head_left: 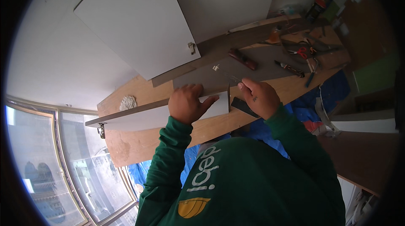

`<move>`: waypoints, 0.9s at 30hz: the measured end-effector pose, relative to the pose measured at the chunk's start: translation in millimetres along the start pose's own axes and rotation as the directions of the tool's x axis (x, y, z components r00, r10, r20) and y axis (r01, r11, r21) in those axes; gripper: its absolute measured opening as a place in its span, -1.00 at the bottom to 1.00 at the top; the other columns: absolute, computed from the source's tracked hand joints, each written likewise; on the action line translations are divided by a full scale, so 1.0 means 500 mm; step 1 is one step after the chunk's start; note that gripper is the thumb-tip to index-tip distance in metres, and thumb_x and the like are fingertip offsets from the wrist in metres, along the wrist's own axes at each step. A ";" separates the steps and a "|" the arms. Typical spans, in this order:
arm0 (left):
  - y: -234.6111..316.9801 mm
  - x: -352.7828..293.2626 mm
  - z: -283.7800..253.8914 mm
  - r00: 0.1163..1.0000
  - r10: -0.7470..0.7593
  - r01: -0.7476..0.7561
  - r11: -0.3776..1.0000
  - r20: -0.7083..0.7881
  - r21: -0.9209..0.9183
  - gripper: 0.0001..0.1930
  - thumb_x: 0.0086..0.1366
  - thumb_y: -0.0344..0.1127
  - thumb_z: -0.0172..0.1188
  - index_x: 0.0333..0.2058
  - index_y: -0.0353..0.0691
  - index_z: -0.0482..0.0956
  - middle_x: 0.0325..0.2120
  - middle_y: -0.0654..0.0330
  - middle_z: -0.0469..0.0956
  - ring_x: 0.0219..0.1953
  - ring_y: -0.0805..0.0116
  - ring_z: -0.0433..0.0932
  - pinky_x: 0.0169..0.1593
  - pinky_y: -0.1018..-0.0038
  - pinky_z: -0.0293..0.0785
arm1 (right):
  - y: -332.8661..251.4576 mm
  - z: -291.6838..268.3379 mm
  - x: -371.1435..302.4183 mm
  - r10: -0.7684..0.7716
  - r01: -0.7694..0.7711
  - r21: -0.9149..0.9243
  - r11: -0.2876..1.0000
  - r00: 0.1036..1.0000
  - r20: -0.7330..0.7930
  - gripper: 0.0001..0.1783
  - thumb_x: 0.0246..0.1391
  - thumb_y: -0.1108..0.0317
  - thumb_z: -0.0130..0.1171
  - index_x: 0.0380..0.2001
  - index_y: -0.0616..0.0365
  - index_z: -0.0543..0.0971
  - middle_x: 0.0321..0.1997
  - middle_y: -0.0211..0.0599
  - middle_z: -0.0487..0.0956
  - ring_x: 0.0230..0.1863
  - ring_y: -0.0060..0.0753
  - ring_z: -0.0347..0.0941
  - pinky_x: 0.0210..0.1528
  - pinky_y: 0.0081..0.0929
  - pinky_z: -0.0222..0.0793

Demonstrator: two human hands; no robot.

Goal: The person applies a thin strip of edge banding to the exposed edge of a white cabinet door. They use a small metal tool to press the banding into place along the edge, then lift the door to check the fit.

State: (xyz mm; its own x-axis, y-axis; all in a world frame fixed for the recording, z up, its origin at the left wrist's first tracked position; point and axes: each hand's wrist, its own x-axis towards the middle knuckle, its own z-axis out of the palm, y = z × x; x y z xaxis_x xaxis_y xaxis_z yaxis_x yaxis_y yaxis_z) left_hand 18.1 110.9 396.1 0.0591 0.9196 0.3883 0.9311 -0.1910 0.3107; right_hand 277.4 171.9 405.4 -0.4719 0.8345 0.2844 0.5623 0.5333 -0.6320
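A long, narrow white panel with a brown edge stands on its side on the wooden bench. My left hand clasps its upper edge, fingers over the far side and thumb stretched to the right along the near face. A metal hinge is fitted near the panel's left end. Just right of the panel, my right hand pinches a thin see-through or metallic tool; it points up and left to a pale tip, too blurred to name. Below that hand lies a dark flat piece.
A white cabinet door with hinges leans at the back. On the bench lie a dark red tool, a utility knife, red-handled scissors and a white crumpled wad. Blue sheeting lies below; windows are left.
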 end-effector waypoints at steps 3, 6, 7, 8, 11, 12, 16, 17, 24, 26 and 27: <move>-0.002 0.001 0.000 1.000 0.008 -0.008 1.000 -0.006 0.005 -0.39 0.15 0.20 0.56 -0.59 -0.18 0.43 -0.64 0.09 0.47 -0.52 -0.05 0.54 -0.39 0.10 0.45 | -0.003 -0.013 0.011 0.040 -0.041 0.056 0.998 0.999 0.010 -0.61 0.55 0.16 0.14 -0.35 0.21 0.44 -0.60 0.00 0.36 -0.58 0.05 0.34 -0.46 -0.08 0.21; -0.003 -0.004 0.002 1.000 0.006 -0.006 1.000 -0.003 -0.006 -0.38 0.15 0.21 0.55 -0.59 -0.18 0.42 -0.65 0.09 0.46 -0.52 -0.05 0.54 -0.39 0.10 0.44 | -0.025 -0.026 -0.037 0.118 -0.123 0.120 0.985 0.992 0.050 -0.60 0.55 0.16 0.14 -0.35 0.22 0.43 -0.60 0.00 0.36 -0.59 0.03 0.31 -0.47 -0.09 0.19; -0.004 -0.004 0.002 1.000 0.008 -0.008 1.000 -0.003 -0.010 -0.38 0.15 0.21 0.55 -0.59 -0.18 0.42 -0.65 0.09 0.45 -0.52 -0.05 0.54 -0.39 0.10 0.44 | -0.031 -0.028 -0.052 0.122 -0.130 0.135 0.982 0.990 0.063 -0.60 0.55 0.15 0.14 -0.35 0.22 0.43 -0.60 0.00 0.36 -0.59 0.01 0.30 -0.47 -0.10 0.19; -0.005 -0.004 0.002 1.000 0.001 -0.001 1.000 0.013 -0.007 -0.38 0.17 0.23 0.53 -0.58 -0.17 0.43 -0.63 0.09 0.47 -0.51 -0.05 0.55 -0.37 0.09 0.45 | -0.034 -0.028 -0.065 0.123 -0.134 0.150 0.980 0.989 0.077 -0.60 0.55 0.15 0.14 -0.35 0.22 0.43 -0.59 0.00 0.36 -0.60 0.00 0.29 -0.47 -0.11 0.19; -0.007 -0.004 0.000 0.998 -0.016 0.016 1.000 0.054 -0.003 -0.39 0.22 0.27 0.47 -0.55 -0.17 0.46 -0.61 0.09 0.51 -0.49 -0.06 0.58 -0.31 0.08 0.46 | -0.035 -0.028 -0.084 0.138 -0.144 0.114 0.983 0.989 0.061 -0.60 0.56 0.16 0.13 -0.35 0.22 0.43 -0.59 -0.01 0.36 -0.59 -0.01 0.28 -0.47 -0.11 0.19; -0.007 -0.003 0.000 0.998 -0.021 0.021 1.000 0.057 -0.007 -0.39 0.22 0.27 0.47 -0.55 -0.17 0.46 -0.61 0.09 0.51 -0.49 -0.06 0.57 -0.31 0.08 0.46 | -0.034 -0.028 -0.087 0.139 -0.147 0.101 0.984 0.987 0.084 -0.63 0.55 0.18 0.14 -0.33 0.20 0.43 -0.58 0.00 0.40 -0.55 0.06 0.35 -0.46 -0.07 0.22; -0.007 -0.001 -0.003 0.998 -0.018 0.018 1.000 0.064 0.001 -0.39 0.23 0.27 0.47 -0.55 -0.18 0.47 -0.62 0.09 0.51 -0.49 -0.07 0.58 -0.31 0.08 0.46 | -0.032 -0.029 -0.094 0.171 -0.181 0.070 0.981 0.976 0.135 -0.71 0.52 0.24 0.17 -0.30 0.18 0.44 -0.55 0.04 0.50 -0.48 0.23 0.51 -0.43 0.01 0.29; -0.006 0.000 -0.003 0.998 -0.014 0.015 1.000 0.058 -0.005 -0.39 0.23 0.27 0.46 -0.55 -0.18 0.47 -0.62 0.08 0.51 -0.49 -0.07 0.58 -0.31 0.08 0.46 | -0.031 -0.028 -0.095 0.216 -0.228 0.054 0.972 0.961 0.174 -0.71 0.51 0.24 0.17 -0.30 0.18 0.44 -0.54 0.04 0.51 -0.47 0.23 0.52 -0.43 0.01 0.29; -0.008 0.001 -0.002 0.998 -0.015 0.015 1.000 0.066 -0.001 -0.38 0.23 0.28 0.46 -0.55 -0.18 0.48 -0.61 0.08 0.52 -0.49 -0.07 0.59 -0.31 0.08 0.46 | -0.025 -0.015 -0.094 0.132 -0.139 0.069 0.988 0.987 0.096 -0.71 0.51 0.23 0.18 -0.29 0.18 0.45 -0.53 0.02 0.53 -0.46 0.24 0.53 -0.43 0.03 0.30; -0.007 -0.001 -0.001 0.997 -0.021 0.021 1.000 0.072 0.005 -0.38 0.23 0.28 0.46 -0.54 -0.18 0.48 -0.61 0.08 0.53 -0.48 -0.07 0.59 -0.30 0.08 0.47 | -0.024 -0.011 -0.091 0.135 -0.140 0.058 0.988 0.987 0.093 -0.72 0.51 0.24 0.19 -0.29 0.17 0.46 -0.53 0.02 0.53 -0.46 0.24 0.53 -0.43 0.02 0.31; -0.008 0.000 0.000 0.996 -0.029 0.029 1.000 0.080 0.010 -0.39 0.23 0.28 0.46 -0.54 -0.18 0.49 -0.60 0.07 0.54 -0.48 -0.07 0.60 -0.30 0.08 0.47 | -0.023 -0.010 -0.090 0.110 -0.114 0.051 0.992 0.991 0.071 -0.72 0.50 0.24 0.19 -0.29 0.17 0.46 -0.53 0.02 0.54 -0.46 0.23 0.53 -0.42 0.02 0.32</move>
State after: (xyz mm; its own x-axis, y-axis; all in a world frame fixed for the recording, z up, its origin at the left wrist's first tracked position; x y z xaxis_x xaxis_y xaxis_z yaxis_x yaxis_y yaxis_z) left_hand 14.5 111.4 395.1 0.0603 0.9493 0.3084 0.9361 -0.1611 0.3127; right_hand 295.5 129.0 403.4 -0.4539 0.8763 0.1615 0.5771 0.4272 -0.6960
